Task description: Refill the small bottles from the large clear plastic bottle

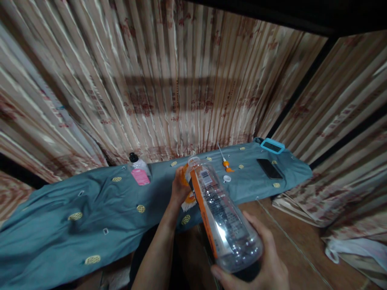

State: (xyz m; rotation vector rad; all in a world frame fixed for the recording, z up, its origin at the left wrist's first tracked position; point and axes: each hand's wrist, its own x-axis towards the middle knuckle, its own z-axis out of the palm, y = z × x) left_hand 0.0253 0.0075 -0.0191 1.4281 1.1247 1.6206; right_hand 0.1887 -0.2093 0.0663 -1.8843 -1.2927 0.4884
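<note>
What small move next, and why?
I'd probably have the right hand raise the base of the clear bottle slightly: its neck lies close by the orange container in the left hand, and the orange pump lies apart on the cloth.

Smooth, glossy plastic bottle [225, 219]

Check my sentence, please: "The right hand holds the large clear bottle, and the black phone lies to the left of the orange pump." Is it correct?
Not quite: the head view shows the black phone to the right of the orange pump. The right hand does hold the large clear bottle.
</note>
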